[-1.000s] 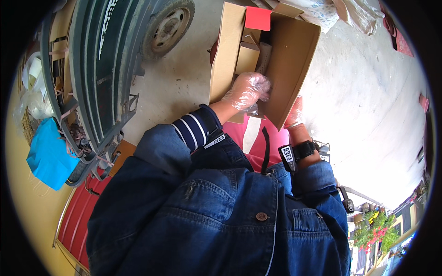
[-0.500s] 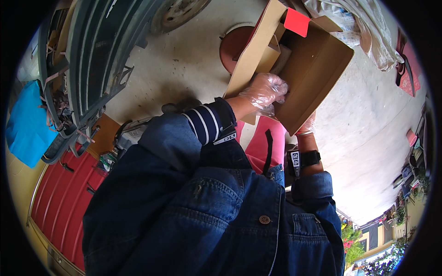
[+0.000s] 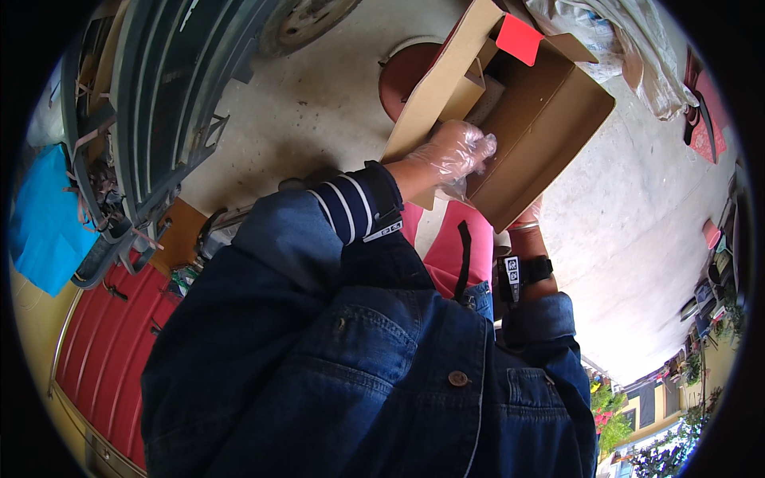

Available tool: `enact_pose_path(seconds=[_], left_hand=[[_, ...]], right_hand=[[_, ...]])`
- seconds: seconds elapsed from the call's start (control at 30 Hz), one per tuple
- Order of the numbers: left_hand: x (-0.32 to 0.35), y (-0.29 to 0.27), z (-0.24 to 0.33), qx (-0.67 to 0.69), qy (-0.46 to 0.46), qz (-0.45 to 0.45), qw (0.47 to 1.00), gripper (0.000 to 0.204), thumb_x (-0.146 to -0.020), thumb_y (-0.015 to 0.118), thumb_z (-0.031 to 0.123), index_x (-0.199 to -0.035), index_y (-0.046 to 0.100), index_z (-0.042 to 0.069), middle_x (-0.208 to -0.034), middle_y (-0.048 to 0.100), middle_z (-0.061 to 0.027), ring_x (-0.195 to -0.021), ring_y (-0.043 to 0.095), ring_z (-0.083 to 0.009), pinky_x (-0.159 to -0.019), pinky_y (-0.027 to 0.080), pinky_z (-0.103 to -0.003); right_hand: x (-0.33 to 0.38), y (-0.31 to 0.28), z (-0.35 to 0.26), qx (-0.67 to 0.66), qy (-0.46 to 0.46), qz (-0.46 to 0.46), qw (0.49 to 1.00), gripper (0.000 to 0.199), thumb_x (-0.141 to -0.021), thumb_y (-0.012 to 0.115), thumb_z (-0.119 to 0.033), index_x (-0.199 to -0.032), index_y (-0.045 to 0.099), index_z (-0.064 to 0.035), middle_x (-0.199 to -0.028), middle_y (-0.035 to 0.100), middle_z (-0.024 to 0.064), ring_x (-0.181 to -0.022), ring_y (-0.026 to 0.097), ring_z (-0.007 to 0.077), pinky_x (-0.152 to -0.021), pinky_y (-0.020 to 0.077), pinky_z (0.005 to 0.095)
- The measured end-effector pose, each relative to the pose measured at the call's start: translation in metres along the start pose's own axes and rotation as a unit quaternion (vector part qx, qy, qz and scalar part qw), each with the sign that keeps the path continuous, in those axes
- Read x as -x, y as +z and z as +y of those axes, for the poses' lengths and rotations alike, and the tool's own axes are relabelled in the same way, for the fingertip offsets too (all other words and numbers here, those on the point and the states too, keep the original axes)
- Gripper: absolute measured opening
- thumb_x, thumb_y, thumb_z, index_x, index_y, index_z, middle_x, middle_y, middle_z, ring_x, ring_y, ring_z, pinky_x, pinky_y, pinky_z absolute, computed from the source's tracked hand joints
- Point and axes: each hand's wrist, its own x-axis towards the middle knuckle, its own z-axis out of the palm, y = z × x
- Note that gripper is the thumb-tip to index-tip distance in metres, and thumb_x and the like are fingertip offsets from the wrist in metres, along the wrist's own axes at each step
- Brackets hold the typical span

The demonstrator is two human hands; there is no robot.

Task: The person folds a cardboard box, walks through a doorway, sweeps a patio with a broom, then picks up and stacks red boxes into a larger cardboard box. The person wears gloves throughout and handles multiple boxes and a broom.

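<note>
An open brown cardboard box (image 3: pixel 542 119) is tilted in front of me, a red patch (image 3: pixel 519 38) on its far flap. My left hand (image 3: pixel 462 151), in a clear plastic glove, reaches over the box's left side into its opening. Its fingers are curled closed, and whatever they may hold is hidden. Beyond that hand, a smaller cardboard piece (image 3: pixel 464 97) sits inside the box. My right hand (image 3: pixel 532 213), also gloved, supports the box at its near right corner; the box covers most of its fingers.
Behind the box is a round reddish-brown stool (image 3: pixel 402 80). Dark slatted furniture (image 3: pixel 159 72) and a blue bag (image 3: pixel 52 219) are at left, with a wheel (image 3: pixel 307 24) farther back. A whitish plastic sack (image 3: pixel 637 60) lies at the far right.
My left hand has shifted slightly left inside the box, its fingers still curled. The box has moved only a little, and my right hand stays at its corner.
</note>
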Motion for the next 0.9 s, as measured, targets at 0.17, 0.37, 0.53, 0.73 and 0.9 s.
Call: enact_pose_path(seconds=[0.17,0.37,0.53,0.73,0.9], left_hand=[[0.031,-0.010,0.049,-0.099,0.231,0.072,0.965,0.021,-0.098,0.066,0.019,-0.093,0.068,-0.001,-0.077,0.069,-0.0082,-0.065,0.059,-0.0114,-0.059,0.048,-0.029],[0.076,-0.063,0.100,-0.275,0.345,0.363,0.821,0.049,-0.077,0.087,0.016,-0.117,0.064,-0.001,-0.109,0.068,-0.0142,-0.066,0.056,-0.0161,-0.061,0.050,-0.032],[0.078,-0.085,0.083,-0.333,0.114,0.192,0.916,0.061,-0.087,0.074,0.037,-0.125,0.057,-0.007,-0.098,0.069,-0.0290,-0.094,0.067,-0.0458,-0.085,0.054,-0.048],[0.064,-0.060,0.052,-0.423,0.125,0.190,0.877,0.025,-0.093,0.065,0.023,-0.096,0.066,-0.001,-0.081,0.068,-0.0267,-0.078,0.067,-0.0452,-0.074,0.053,-0.052],[0.087,-0.079,0.087,-0.335,0.129,0.187,0.915,0.038,-0.091,0.066,0.033,-0.082,0.067,-0.004,-0.077,0.066,-0.0274,-0.075,0.065,-0.0464,-0.067,0.052,-0.052]], right_hand=[[-0.021,-0.005,0.001,0.596,-0.144,0.172,0.771,0.035,-0.102,0.053,-0.036,-0.118,0.064,-0.0074,-0.107,0.072,0.0073,-0.098,0.068,0.0223,-0.082,0.0544,0.0317],[0.010,0.061,-0.057,0.182,-0.099,0.262,0.942,0.040,-0.102,0.056,-0.045,-0.118,0.066,-0.0100,-0.083,0.071,0.0017,-0.062,0.065,0.0147,-0.053,0.0533,0.0273],[0.035,0.136,-0.073,0.347,-0.130,0.092,0.924,0.022,-0.099,0.067,-0.023,-0.111,0.066,-0.0052,-0.096,0.068,-0.0006,-0.081,0.060,0.0096,-0.072,0.0490,0.0232],[0.033,0.174,-0.058,0.608,-0.211,0.069,0.762,0.031,-0.100,0.063,-0.030,-0.104,0.067,0.0000,-0.073,0.065,0.0112,-0.064,0.056,0.0197,-0.064,0.0476,0.0356],[0.051,0.202,-0.104,0.501,-0.220,0.044,0.836,0.029,-0.102,0.060,-0.029,-0.099,0.066,-0.0019,-0.072,0.061,-0.0037,-0.064,0.051,0.0095,-0.056,0.0419,0.0298]])
